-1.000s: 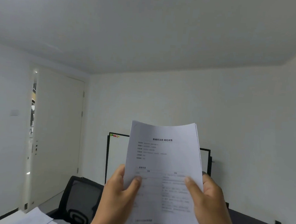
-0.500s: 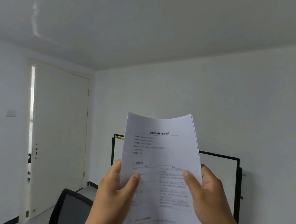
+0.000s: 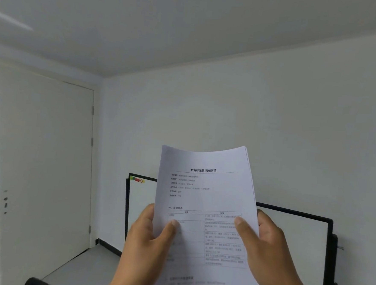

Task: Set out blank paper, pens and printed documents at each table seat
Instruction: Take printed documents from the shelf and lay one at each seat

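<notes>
At the far left a white door stands shut in its frame, with hinges down its right edge and a narrow bright strip of light along its left side. Low beside it, a dark rounded shape pokes up from the bottom edge; what it is cannot be told.

Against the back wall leans a black-framed whiteboard, with a small row of green, red and yellow magnets at its top left corner.

In front of the whiteboard, the left hand grips the left edge of a stack of printed documents, thumb pressed on the front page and fingers behind. The stack is held upright in the air, its top curling slightly back, several sheet edges showing at the right side. The top page carries a bold Chinese heading, "数据标注员 岗位详情", then short labelled lines and a ruled table; that smaller print is too blurred to read.

The right hand holds the right edge the same way, thumb on the table.
</notes>
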